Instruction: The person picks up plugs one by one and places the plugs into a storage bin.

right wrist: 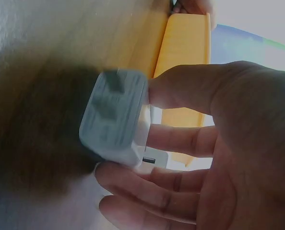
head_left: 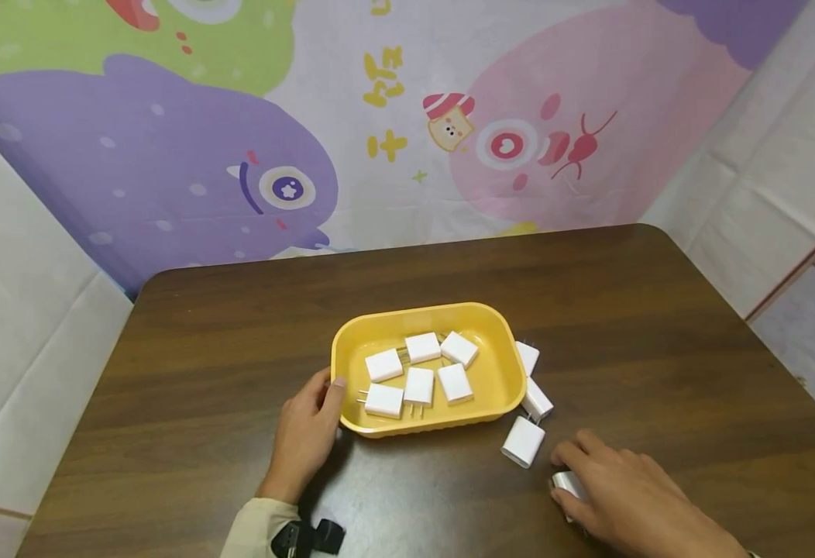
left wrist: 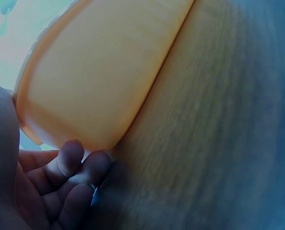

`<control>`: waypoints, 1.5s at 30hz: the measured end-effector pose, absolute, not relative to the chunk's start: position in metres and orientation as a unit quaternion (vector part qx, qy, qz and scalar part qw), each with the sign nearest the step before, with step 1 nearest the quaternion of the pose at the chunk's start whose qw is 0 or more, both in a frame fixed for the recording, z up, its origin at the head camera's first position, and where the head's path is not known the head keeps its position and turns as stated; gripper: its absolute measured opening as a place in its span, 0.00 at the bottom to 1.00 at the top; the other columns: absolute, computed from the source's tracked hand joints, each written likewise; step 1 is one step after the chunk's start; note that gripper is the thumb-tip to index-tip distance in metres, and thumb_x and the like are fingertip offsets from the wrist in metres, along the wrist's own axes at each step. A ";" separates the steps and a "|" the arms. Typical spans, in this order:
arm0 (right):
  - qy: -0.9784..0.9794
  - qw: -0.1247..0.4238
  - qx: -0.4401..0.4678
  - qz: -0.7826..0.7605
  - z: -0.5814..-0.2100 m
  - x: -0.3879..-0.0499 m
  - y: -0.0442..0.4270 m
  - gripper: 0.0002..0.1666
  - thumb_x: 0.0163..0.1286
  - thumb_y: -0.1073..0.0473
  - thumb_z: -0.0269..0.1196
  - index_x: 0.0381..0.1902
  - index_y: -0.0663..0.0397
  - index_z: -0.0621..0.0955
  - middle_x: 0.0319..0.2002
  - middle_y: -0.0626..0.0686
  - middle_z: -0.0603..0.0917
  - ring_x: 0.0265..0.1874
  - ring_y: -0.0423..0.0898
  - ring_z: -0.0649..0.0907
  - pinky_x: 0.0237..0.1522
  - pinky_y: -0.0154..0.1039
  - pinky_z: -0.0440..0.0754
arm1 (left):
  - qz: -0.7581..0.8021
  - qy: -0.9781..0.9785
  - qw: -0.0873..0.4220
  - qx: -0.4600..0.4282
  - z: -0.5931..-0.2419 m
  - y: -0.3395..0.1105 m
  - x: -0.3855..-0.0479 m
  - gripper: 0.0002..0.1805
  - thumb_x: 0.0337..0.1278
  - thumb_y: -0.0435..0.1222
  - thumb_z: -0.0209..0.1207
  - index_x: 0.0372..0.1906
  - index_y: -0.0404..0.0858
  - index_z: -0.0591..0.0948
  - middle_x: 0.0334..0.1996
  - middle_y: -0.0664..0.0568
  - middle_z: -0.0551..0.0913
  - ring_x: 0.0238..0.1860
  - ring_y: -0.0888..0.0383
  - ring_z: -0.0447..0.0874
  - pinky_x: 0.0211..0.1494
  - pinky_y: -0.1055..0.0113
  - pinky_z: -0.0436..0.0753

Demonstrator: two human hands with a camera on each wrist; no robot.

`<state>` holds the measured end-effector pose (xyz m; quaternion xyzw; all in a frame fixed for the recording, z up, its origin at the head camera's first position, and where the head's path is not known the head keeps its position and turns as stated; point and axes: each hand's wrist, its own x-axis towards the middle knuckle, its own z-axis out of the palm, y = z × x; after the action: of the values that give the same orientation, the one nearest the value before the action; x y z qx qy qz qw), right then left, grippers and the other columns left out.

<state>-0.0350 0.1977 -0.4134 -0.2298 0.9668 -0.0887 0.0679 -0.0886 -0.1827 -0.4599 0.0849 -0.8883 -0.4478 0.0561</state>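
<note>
A yellow plastic tray [head_left: 430, 425] stands on the table with several white plug-in chargers [head_left: 383, 401] lying in it at different angles. My left hand [head_left: 307, 430] grips the tray's left end, thumb on the rim and fingers curled against the outer wall, as the left wrist view shows. To the right of the tray, my right hand [head_left: 620, 492] pinches one white charger [right wrist: 114, 115] between thumb and fingers, low over the tabletop. Most of that charger is covered by the hand in the head view. Three more chargers [head_left: 523, 442] lie by the tray's right end, one partly hidden behind its rim.
The brown wooden table [head_left: 240, 325] has rounded far corners. Behind it hangs a cartoon-printed cloth [head_left: 393, 209], with white sheeting [head_left: 749, 170] at the sides. A black strap device [head_left: 307, 537] sits on the left wrist.
</note>
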 end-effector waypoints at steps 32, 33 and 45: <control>0.955 -0.025 -0.286 -0.070 -0.418 -0.078 0.210 0.16 0.56 0.57 0.76 0.42 0.47 0.85 0.35 0.44 0.76 0.27 0.36 0.72 0.23 0.34 0.72 | -0.447 -0.888 0.060 0.087 -0.459 -0.182 -0.089 0.23 0.75 0.49 0.49 0.64 0.43 0.79 0.32 0.52 0.82 0.32 0.55 0.77 0.37 0.61 0.74; 0.955 -0.028 -0.287 -0.069 -0.419 -0.080 0.210 0.16 0.57 0.57 0.75 0.43 0.47 0.85 0.35 0.44 0.76 0.27 0.36 0.72 0.22 0.33 0.72 | -0.447 -0.888 0.061 0.087 -0.459 -0.182 -0.089 0.23 0.75 0.49 0.49 0.64 0.43 0.79 0.31 0.52 0.82 0.32 0.55 0.76 0.36 0.61 0.73; 0.965 -0.026 -0.256 -0.049 -0.418 -0.098 0.215 0.19 0.58 0.52 0.75 0.46 0.45 0.84 0.37 0.47 0.77 0.28 0.41 0.77 0.21 0.41 0.74 | -0.454 -0.885 0.057 0.088 -0.459 -0.183 -0.089 0.22 0.75 0.49 0.50 0.63 0.43 0.79 0.26 0.53 0.79 0.27 0.56 0.75 0.32 0.62 0.73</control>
<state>-0.0984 0.2154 -0.4181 -0.2558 0.9651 -0.0493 -0.0256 -0.0887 -0.1825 -0.4587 0.0881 -0.8847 -0.4543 0.0565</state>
